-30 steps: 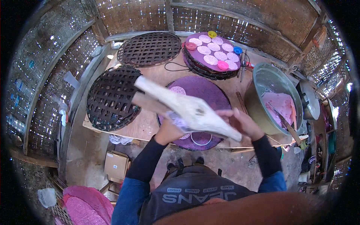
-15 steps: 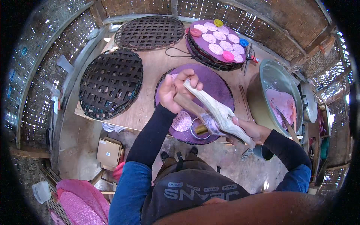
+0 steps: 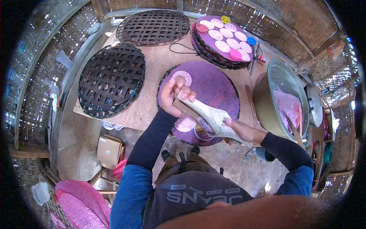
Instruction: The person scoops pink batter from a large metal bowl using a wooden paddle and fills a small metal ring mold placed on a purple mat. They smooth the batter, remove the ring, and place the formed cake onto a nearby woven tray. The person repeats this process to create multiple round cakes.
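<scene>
The left hand [image 3: 173, 97] curls its fingers over the end of a wooden tool [image 3: 207, 115], where 2 bars, 1 pale and 1 brown, come close together. The right hand [image 3: 246, 131] grips near the other end with its thumb on top; most of its fingers are hidden under the wood. Holding it near both ends probably keeps this long tool steady. The tool is up over the near part of a round purple sheet [image 3: 215, 84], and a thin ring [image 3: 195, 131] peeks out below it. 2 lacy pink rounds [image 3: 185, 124] lie toward the left side of the sheet, maybe to leave room for more.

All this is on a wooden surface [image 3: 154, 65]. To the right stands a big green tub [image 3: 263, 101] with pink dough [image 3: 286, 104] inside, perhaps put there so the right hand can reach it. At the back is a stack of trays [image 3: 213, 59] with many pink rounds on top. 4 little cups [image 3: 225, 19] sit near its edge; I cannot tell why. Dark woven trays [image 3: 112, 78] lie in 2 places to the left, seemingly out of the way.
</scene>
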Motion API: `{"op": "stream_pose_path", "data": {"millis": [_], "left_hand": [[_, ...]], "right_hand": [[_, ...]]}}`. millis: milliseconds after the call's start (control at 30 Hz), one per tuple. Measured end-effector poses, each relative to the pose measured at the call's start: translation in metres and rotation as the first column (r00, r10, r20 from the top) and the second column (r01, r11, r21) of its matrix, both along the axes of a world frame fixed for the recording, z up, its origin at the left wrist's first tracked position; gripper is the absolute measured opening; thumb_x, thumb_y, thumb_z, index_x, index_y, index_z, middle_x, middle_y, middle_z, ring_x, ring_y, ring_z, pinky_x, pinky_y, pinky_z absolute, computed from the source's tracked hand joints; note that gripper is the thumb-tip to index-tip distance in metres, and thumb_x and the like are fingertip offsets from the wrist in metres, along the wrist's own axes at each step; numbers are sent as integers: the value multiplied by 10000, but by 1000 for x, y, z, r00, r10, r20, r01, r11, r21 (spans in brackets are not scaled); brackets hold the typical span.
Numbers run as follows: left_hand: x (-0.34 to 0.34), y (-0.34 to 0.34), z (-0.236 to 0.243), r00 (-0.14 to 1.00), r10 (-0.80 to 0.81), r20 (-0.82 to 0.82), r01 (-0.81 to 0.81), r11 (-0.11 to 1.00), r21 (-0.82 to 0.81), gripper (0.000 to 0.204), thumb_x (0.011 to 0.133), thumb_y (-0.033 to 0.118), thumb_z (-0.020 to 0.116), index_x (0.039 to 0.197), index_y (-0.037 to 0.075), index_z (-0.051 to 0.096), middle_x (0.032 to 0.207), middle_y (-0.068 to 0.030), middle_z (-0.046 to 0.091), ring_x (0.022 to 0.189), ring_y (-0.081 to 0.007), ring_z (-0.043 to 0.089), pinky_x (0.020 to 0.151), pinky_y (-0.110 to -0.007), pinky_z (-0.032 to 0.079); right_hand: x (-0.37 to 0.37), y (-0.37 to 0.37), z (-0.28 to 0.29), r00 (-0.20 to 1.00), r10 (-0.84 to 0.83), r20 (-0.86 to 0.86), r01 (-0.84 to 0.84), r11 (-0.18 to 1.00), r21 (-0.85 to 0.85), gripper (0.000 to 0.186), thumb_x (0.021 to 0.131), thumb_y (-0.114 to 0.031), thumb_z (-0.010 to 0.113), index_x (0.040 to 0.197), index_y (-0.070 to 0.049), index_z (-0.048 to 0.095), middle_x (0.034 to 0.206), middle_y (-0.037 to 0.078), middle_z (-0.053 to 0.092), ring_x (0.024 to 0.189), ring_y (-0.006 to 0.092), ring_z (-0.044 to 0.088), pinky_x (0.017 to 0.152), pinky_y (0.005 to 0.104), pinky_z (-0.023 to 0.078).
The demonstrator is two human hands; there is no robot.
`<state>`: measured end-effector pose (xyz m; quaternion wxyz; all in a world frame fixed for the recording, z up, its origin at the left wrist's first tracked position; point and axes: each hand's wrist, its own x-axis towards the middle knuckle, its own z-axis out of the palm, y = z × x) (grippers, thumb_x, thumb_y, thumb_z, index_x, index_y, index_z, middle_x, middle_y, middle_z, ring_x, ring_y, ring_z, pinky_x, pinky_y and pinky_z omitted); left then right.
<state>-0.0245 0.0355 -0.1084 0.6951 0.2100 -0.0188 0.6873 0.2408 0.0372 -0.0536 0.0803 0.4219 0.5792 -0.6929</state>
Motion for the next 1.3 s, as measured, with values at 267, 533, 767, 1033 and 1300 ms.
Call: {"op": "stream_pose_path", "data": {"millis": [267,533,767,1033,1300], "left_hand": [[10,-11,-5,998,24,66,-12,985,-171,226,907,331,417,825,121,427,548,5,466,623,-206,508,610,-325,428],[29,-4,-23,983,-2,183,32,986,-164,191,904,291,419,833,115,442,525,2,462,618,-213,523,594,-335,430],[18,8,-21,991,-34,132,44,997,-70,216,926,319,364,850,133,442,507,13,446,601,-207,521,571,-360,430],[-11,-10,-9,994,66,84,-52,985,-163,245,910,345,387,812,134,464,508,-15,454,557,-211,481,566,-320,402],[7,-20,-18,984,101,149,-54,954,-295,254,905,313,374,776,112,462,508,-12,409,535,-201,434,571,-320,393]], "right_hand": [[2,-1,17,999,16,41,-15,999,-35,678,909,-571,264,1030,18,576,756,101,591,581,156,535,555,292,437],[2,6,58,924,38,381,-111,979,171,732,855,-617,363,1023,56,595,777,129,613,653,187,578,582,316,455],[5,11,30,934,-32,356,-161,852,498,814,807,-663,379,788,115,616,602,171,574,550,248,576,526,398,428],[-19,4,12,965,8,264,-120,905,409,830,808,-678,366,646,101,605,467,121,499,453,204,532,437,376,393],[-8,-2,23,938,5,347,-161,892,422,827,817,-675,347,611,90,583,462,114,493,456,222,535,492,384,425]]}}
